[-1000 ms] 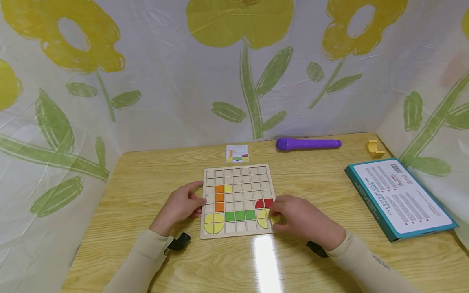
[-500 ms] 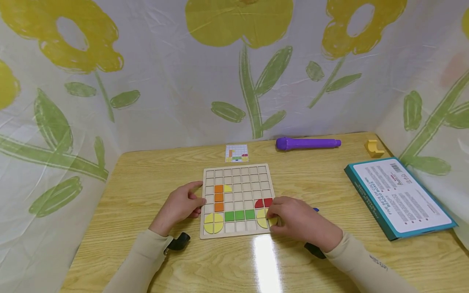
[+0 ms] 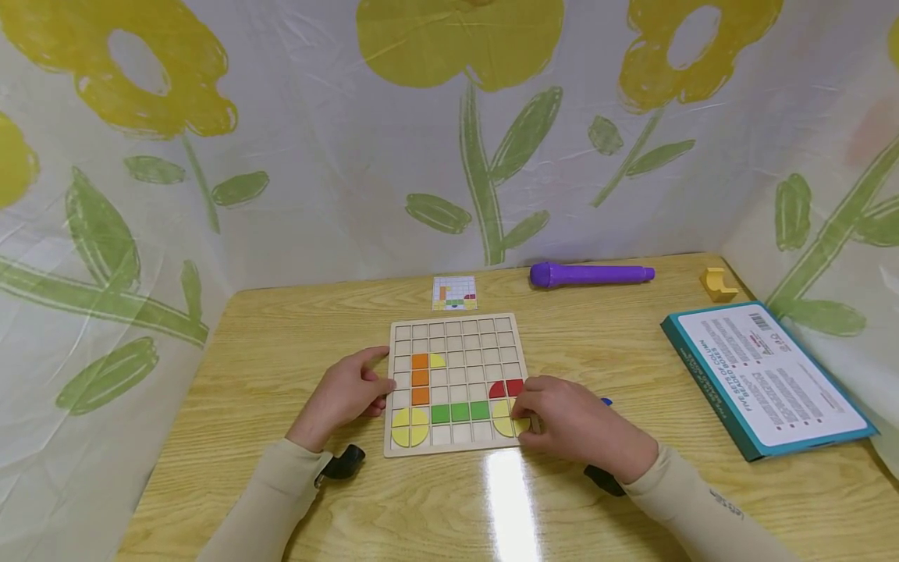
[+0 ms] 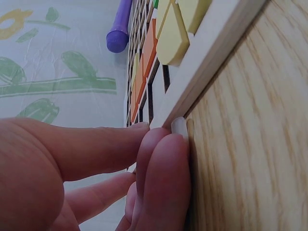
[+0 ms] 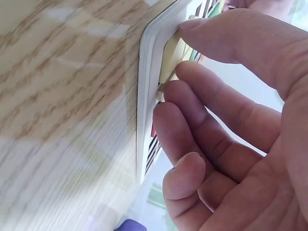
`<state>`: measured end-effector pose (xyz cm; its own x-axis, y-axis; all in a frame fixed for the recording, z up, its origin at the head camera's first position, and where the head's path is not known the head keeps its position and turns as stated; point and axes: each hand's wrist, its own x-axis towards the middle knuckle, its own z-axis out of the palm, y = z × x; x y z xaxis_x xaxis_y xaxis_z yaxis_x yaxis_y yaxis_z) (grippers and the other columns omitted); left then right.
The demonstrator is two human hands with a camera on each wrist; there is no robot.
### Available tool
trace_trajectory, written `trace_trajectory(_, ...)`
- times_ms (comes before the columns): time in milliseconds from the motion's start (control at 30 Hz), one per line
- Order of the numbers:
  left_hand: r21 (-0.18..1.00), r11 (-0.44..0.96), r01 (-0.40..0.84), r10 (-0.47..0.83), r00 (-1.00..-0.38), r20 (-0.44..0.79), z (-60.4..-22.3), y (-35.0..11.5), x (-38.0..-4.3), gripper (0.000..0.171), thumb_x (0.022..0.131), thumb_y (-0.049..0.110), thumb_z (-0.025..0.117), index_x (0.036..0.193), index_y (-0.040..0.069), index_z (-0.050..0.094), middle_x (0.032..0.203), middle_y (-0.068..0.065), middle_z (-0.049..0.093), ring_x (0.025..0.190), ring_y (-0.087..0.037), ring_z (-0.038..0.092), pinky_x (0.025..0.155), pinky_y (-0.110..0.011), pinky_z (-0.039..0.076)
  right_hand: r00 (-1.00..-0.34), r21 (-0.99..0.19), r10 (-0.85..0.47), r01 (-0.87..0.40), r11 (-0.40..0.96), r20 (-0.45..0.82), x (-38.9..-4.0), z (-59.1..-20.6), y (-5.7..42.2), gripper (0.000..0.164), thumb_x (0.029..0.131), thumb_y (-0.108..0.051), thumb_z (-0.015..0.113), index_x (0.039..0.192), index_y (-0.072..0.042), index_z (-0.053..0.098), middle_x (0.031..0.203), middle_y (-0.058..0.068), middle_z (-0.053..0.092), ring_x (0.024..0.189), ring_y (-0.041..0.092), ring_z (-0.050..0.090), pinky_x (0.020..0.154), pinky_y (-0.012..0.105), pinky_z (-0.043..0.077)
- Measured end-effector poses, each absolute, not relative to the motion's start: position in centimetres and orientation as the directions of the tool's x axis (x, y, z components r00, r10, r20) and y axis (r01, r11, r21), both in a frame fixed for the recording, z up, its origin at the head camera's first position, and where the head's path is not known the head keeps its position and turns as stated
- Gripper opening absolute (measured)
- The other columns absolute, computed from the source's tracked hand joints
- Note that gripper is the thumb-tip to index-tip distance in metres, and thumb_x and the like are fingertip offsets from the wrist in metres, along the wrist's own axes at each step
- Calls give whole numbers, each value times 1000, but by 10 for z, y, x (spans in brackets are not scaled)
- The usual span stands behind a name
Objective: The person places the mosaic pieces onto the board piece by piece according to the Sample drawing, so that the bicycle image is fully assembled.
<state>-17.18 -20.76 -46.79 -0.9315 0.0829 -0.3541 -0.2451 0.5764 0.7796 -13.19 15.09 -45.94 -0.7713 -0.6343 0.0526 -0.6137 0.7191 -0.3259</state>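
Note:
A square wooden grid board [image 3: 480, 346] lies on the table. My left hand [image 3: 344, 396] holds its left edge, thumb on the rim and fingers against the side in the left wrist view. Over the lower right corner is my right hand [image 3: 579, 421], pinching a yellow quarter-circle tile [image 5: 171, 57] between thumb and fingertips; the tile sits in or on its cell, partly hidden by the fingers. On the board are an orange tile column [image 3: 420, 378], a green tile row [image 3: 460, 411], a yellow four-part circle [image 3: 410, 428], red tiles [image 3: 515, 387] and more yellow quarters [image 3: 436, 360].
A pattern card [image 3: 454, 293] lies behind the board. A purple microphone [image 3: 593, 275] and a yellow holder [image 3: 718, 285] lie at the back right. A teal box [image 3: 769, 382] is at the right. Something small and blue [image 3: 606, 401] shows behind my right hand.
My right hand has shifted slightly left, bringing the yellow tile from over the board's right edge down to the lower right corner cell. The left hand stays on the board's edge.

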Motion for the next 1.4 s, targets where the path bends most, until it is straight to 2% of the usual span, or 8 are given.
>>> trace_trajectory(367, 777, 583, -237, 87, -933, -349, -467, -207, -173, 69, 102, 12, 73, 165, 14, 46, 100, -13, 67, 70, -18, 70, 66, -30, 63, -774, -345, -631, -608, 715, 55, -133, -457, 153, 13, 85, -17, 88, 95, -18, 79, 96, -9, 68, 83, 2, 58, 76, 27, 58)
trace_trajectory(533, 780, 580, -237, 87, -933, -348, -467, -207, -173, 69, 102, 12, 73, 165, 14, 46, 100, -13, 67, 70, -18, 70, 66, -30, 63, -802, -341, -596, -569, 748, 33, -134, -453, 160, 12, 86, -19, 88, 97, -19, 81, 96, -9, 69, 83, 3, 60, 78, 27, 59)
trace_trajectory(767, 778, 582, -235, 87, -934, -347, -467, -207, -172, 69, 102, 12, 73, 165, 14, 46, 99, -13, 67, 70, -18, 70, 66, -30, 63, -825, -313, -565, -546, 777, 35, -133, -450, 186, 13, 89, -20, 89, 100, -19, 82, 99, -9, 70, 91, 7, 68, 84, 33, 63)
trace_trajectory(1000, 782, 581, -225, 98, -935, -342, -469, -208, -173, 69, 102, 11, 73, 164, 13, 46, 96, -12, 69, 69, -18, 70, 65, -30, 62, -882, -324, -471, -446, 834, 1, -126, -449, 217, 18, 89, -22, 90, 104, -21, 81, 102, -10, 70, 93, 7, 67, 86, 36, 64)
trace_trajectory(1400, 783, 581, -222, 103, -934, -342, -469, -209, -173, 69, 102, 11, 73, 165, 12, 45, 94, -13, 69, 69, -18, 70, 66, -30, 62, -921, -327, -389, -360, 874, -25, -117, -448, 251, 15, 92, -26, 87, 105, -23, 80, 104, -11, 71, 97, 9, 69, 87, 39, 63)
